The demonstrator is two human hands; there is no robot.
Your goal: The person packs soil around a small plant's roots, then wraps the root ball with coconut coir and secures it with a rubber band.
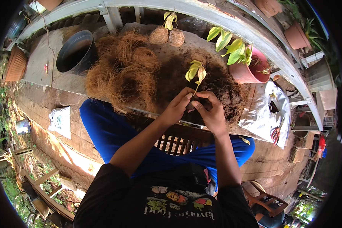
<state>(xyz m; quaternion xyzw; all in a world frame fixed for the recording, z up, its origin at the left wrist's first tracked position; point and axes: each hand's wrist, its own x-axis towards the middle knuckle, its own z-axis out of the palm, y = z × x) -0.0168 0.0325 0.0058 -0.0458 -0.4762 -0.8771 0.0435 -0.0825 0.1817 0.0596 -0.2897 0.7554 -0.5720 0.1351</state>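
Between my two hands is a small plant (196,72) with yellow-green leaves, its stem upright and a dark clump of soil (191,106) around its base. My left hand (175,108) has thumb and fingers closed on the near side of the stem and clump. My right hand (212,109) cups the clump from the other side, its thumb against it. Loose dark soil (225,97) lies just beyond the hands. Left of it is a heap of brown coconut fibre (125,68). Two fibre-wrapped balls (167,37) with a small plant sit at the back.
A black plastic pot (75,52) stands at the back left, and a pink pot (249,71) with leafy stems lies tilted at the right. Red-handled scissors (275,134) rest on a white plastic sack (262,114). A metal frame rail (230,25) runs along the far edge.
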